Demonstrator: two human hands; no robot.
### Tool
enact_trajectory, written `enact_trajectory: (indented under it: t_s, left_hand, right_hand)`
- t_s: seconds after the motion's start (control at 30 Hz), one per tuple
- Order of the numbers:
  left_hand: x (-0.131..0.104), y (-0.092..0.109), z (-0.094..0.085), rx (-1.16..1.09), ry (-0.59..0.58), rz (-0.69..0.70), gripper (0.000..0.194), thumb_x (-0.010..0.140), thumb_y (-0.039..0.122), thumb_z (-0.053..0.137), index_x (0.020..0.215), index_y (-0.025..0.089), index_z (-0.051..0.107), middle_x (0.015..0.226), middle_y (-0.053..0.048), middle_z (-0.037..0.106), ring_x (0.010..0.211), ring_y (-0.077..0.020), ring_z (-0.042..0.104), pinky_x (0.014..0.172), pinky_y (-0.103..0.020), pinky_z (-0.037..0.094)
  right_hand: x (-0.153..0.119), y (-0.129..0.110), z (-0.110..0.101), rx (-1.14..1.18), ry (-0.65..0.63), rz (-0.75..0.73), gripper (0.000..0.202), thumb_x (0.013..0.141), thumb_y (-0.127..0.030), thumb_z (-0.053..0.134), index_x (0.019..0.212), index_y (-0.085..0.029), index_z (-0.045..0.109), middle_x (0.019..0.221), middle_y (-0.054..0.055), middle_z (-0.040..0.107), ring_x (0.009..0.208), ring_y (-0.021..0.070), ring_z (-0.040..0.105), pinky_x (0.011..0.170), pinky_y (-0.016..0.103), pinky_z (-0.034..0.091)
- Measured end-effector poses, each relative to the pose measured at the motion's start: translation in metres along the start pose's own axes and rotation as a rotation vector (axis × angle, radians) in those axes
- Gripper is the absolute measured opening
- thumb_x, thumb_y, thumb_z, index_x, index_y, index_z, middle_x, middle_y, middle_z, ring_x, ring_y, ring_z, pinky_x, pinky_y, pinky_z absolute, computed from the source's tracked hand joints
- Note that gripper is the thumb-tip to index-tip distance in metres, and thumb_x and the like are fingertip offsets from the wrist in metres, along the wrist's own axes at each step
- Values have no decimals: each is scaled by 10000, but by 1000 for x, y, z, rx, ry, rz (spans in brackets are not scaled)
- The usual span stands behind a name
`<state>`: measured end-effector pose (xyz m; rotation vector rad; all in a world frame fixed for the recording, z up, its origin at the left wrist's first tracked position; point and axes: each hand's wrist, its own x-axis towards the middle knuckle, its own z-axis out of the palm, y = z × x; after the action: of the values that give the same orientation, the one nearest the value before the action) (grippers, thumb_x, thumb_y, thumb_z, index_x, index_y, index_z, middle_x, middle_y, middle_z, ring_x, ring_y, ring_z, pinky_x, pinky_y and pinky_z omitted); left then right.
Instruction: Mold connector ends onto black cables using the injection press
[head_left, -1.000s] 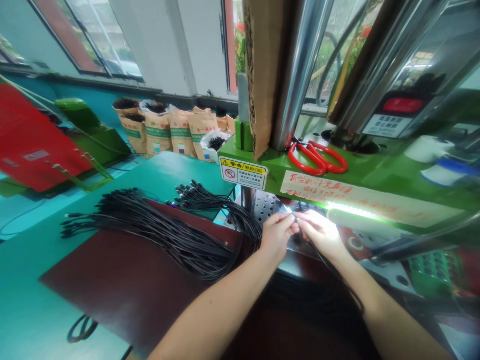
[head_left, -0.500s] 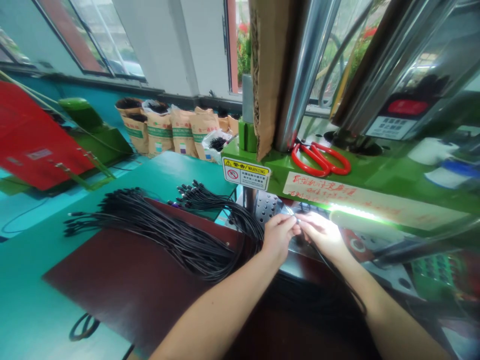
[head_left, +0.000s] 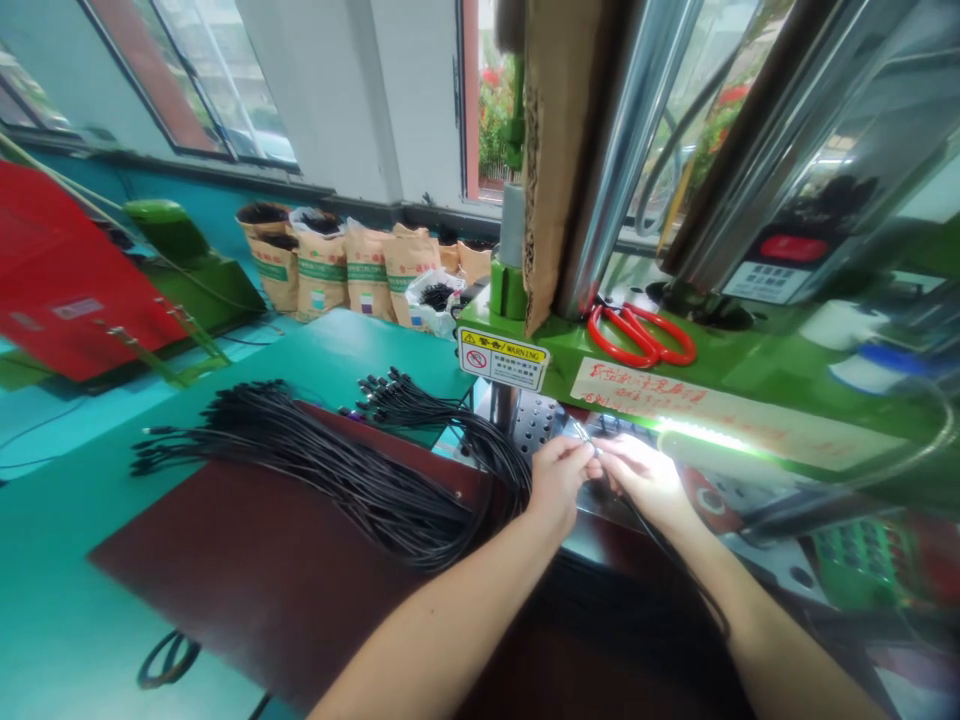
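Observation:
My left hand (head_left: 559, 478) and my right hand (head_left: 646, 478) meet in front of the green machine, fingertips pinched together on the end of a black cable (head_left: 651, 528). The cable runs from my right hand down along the right forearm. A small, thin, light-coloured tip sticks up past my left fingers; its kind is too small to make out. Left of my hands lies a large bundle of black cables (head_left: 352, 480) with connectors on their ends. A second cable bunch (head_left: 420, 405) curves behind it toward my left hand.
A green press (head_left: 517, 318) with chrome columns stands ahead; red-handled scissors (head_left: 637, 350) rest on it, above a bright lamp strip (head_left: 712, 435). The cables lie on a dark brown board (head_left: 217, 560) on a green table (head_left: 60, 560). Paper sacks (head_left: 322, 275) stand by the wall.
The view has shifted slightly, so the machine sits a little lower and some of it further right. Both hands stay together on the cable end, with only small finger movement.

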<state>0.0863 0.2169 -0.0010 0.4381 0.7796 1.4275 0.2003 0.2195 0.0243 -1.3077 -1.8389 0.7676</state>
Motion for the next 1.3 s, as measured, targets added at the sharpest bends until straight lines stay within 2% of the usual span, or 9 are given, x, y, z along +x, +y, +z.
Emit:
enact_trajectory:
  t_s: [0.13, 0.4, 0.73, 0.9, 1.07, 1.17, 1.3]
  left_hand:
    - [0, 0, 1, 12, -3, 8, 217, 517, 240, 710, 593, 106, 558, 483, 5, 517, 472, -89, 506, 519, -237, 415]
    - [1, -2, -1, -10, -38, 17, 226, 521, 254, 711, 598, 112, 554, 499, 4, 519, 481, -81, 501, 511, -224, 398]
    - [-2, -2, 0, 12, -77, 45, 205, 532, 247, 696, 581, 115, 546, 493, 5, 518, 468, -82, 496, 517, -233, 398]
    - [-3, 0, 1, 13, -67, 43, 204, 540, 250, 688, 588, 115, 542, 473, 15, 506, 453, -79, 489, 507, -227, 393]
    - [-2, 0, 1, 24, -72, 38, 188, 549, 240, 673, 590, 118, 535, 478, 16, 508, 457, -80, 492, 498, -221, 395]
    - [-1, -1, 1, 48, -60, 48, 176, 558, 232, 665, 598, 118, 537, 483, 14, 510, 458, -81, 493, 501, -224, 399]
    - [0, -2, 0, 69, -59, 39, 169, 563, 233, 660, 613, 116, 548, 497, 14, 517, 463, -79, 498, 509, -225, 408]
  right_hand:
    - [0, 1, 0, -14, 23, -49, 250, 749, -348, 489, 813, -196, 677, 606, -13, 516, 427, 102, 473, 469, 250, 452]
    - [-1, -15, -5, -119, -9, -11, 276, 764, -334, 455, 864, -195, 671, 604, -10, 536, 455, 115, 505, 483, 249, 464]
    - [-4, -19, -6, -165, 3, -17, 261, 748, -317, 459, 819, -190, 675, 576, -3, 534, 483, 131, 512, 492, 257, 455]
    - [-5, -19, -4, -103, 8, 21, 264, 761, -323, 462, 868, -186, 660, 565, -9, 542, 452, 131, 510, 468, 261, 450]
    - [-6, -21, -4, -84, 26, 26, 234, 756, -314, 477, 824, -194, 666, 550, -12, 528, 463, 135, 515, 481, 266, 459]
    - [-7, -18, -3, -91, 35, 27, 233, 753, -315, 485, 829, -196, 672, 554, -13, 527, 468, 132, 513, 486, 263, 460]
    - [-7, -4, 0, -57, 84, 21, 261, 742, -359, 494, 833, -197, 677, 561, -13, 529, 443, 124, 492, 468, 262, 452]
